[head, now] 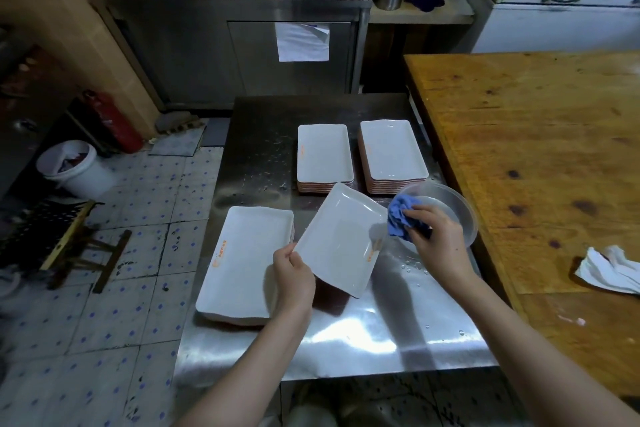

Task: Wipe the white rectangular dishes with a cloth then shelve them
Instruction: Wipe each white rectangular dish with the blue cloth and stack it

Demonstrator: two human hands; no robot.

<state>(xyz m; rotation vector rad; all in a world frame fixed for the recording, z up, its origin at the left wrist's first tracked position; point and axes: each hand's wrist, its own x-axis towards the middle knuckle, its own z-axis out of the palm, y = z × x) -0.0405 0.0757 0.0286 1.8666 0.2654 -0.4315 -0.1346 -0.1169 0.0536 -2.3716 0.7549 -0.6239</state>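
1. The steel surface [346,340] lay nearest, wet and shiny, with water drops [412,265] at four o'clock of the lifted dish.
2. The left hand [292,270] pinched the near left edge of one white rectangular dish [341,239], thumb on top, and held it tilted above the surface.
3. At nine o'clock of that dish, just beside it, a near stack [242,263] of the same dishes lay flat on the surface.
4. At three o'clock of the dish, the right hand [440,236] was clenched around a crumpled blue cloth [401,215], above the rim of a clear plastic bowl [450,208]. I could not tell whether the cloth touched the dish.
5. At twelve o'clock, two more stacks stood side by side and apart: the left stack [323,152] and the right stack [393,149].
6. At three o'clock of the steel surface ran a wooden surface [536,149] with a crumpled white rag [609,270] on it.
7. Farthest, a steel cabinet [194,55] stood at twelve o'clock with a paper sheet [302,42] on its door. A white bucket [74,166] and a red extinguisher [110,121] sat on the floor at ten o'clock.
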